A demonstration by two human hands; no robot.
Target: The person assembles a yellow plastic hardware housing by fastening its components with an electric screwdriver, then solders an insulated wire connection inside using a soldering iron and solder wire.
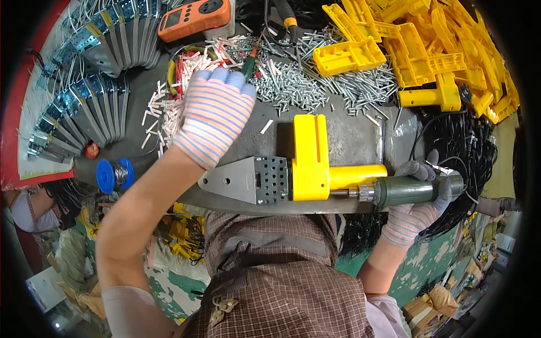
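My right hand, in a striped glove with grey fingers, is wrapped round a dark green electric screwdriver. Its bit points left, at the lower side of a yellow plastic housing. That housing has a yellow handle and joins a grey metal plate with a perforated bracket, all lying at the bench's near edge. My left hand, in a striped glove, is closed over small white and red pieces. Beside its fingers is a green-handled tool; what the fingers hold is hidden.
Loose screws are heaped behind the housing. Yellow plastic shells pile up at the far right, above black cables. Finished-looking metal plate assemblies stand in rows at left, near a blue wire spool. An orange meter lies at the back.
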